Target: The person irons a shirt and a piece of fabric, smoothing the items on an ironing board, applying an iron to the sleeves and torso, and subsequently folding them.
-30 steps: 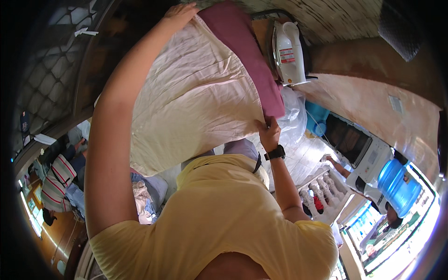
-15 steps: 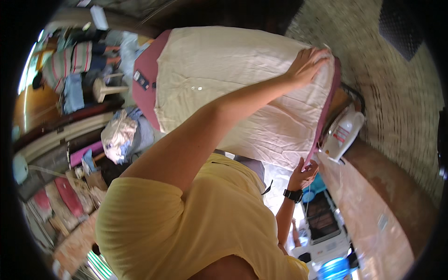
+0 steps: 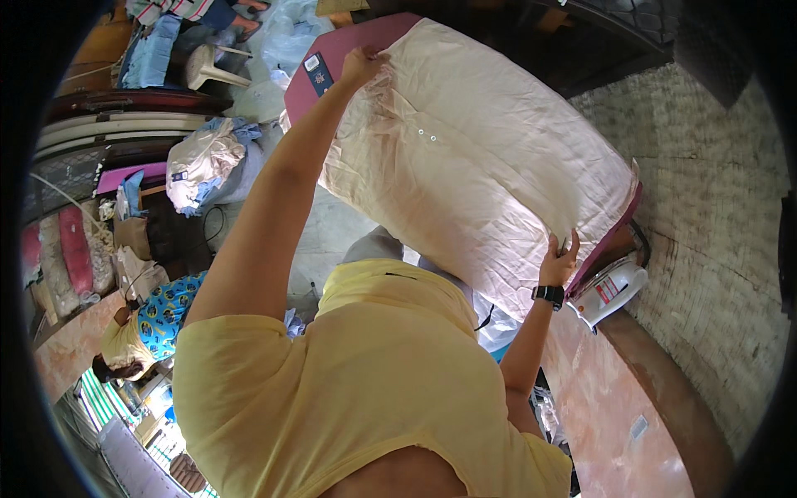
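Observation:
A cream cloth (image 3: 490, 124) with two small pale rings, perhaps buttons or eyelets, lies spread over a maroon padded board (image 3: 365, 35). My left hand (image 3: 363, 66) is at the cloth's far left edge, its fingers closed on the fabric, which wrinkles beside it. Near the right end, my right hand (image 3: 559, 264) rests on the cloth's near part with its fingers apart; a dark watch is on that wrist. Beside my left wrist, a dark flat rectangular object (image 3: 318, 73) with a pale label lies on the bare maroon end.
A white iron (image 3: 610, 292) stands off the board's right end. To the left are a heap of light and blue cloth (image 3: 205, 164) and a white stool (image 3: 203, 68). One person (image 3: 133, 336) is at the lower left; another person's legs show at the top left.
My left hand has gone from the cloth's right end to its far left edge. My right hand has moved from the near right corner up onto the cloth. The view has turned.

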### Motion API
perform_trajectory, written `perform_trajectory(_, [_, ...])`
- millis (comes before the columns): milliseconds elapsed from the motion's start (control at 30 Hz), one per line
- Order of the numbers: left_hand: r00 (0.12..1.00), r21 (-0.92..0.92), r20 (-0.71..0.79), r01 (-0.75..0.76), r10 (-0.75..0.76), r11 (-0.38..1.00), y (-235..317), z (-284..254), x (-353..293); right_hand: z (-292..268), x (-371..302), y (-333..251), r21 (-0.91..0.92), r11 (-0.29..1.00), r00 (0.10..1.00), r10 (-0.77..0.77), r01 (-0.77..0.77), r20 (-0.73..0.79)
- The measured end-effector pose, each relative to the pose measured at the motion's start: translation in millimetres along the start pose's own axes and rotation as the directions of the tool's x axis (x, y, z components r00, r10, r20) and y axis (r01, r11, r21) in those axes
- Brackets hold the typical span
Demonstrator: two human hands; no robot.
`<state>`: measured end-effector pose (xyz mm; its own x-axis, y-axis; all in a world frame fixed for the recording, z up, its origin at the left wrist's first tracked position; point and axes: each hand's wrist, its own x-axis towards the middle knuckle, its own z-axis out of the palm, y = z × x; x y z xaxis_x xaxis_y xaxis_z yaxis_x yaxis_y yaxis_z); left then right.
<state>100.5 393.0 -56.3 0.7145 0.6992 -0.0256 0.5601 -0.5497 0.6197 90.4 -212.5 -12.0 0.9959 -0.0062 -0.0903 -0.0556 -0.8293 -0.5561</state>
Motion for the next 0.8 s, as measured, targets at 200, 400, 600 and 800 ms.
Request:
perform_trajectory(200, [0.843,0.371,-0.346,-0.280,0.411,0.886,53.0,-11.4,-40.6,-8.3,0.7,-15.4,-0.329,0.941,0.996,0.085,-0.084,-0.011])
perform_trajectory(400, [0.662,-0.369,0.136,-0.657,0.737,0.658,71.7,6.8,-165.6,88.2,-22.5,-138.4,0.123,0.858,0.864,-0.504,0.499,0.006])
perform_trajectory(600, [0.684,-0.288,0.123,-0.669,0.719,0.685,57.3,23.8,-167.6,140.3,-26.0,-231.4,0.271,0.930,0.887,-0.329,0.247,0.322])
perform_trajectory(800, [0.751,-0.425,0.277,-0.464,0.599,0.777,66.1,23.7,-148.4,155.7,-15.7,-233.1,0.063,0.934,0.874,-0.353,0.353,0.335])
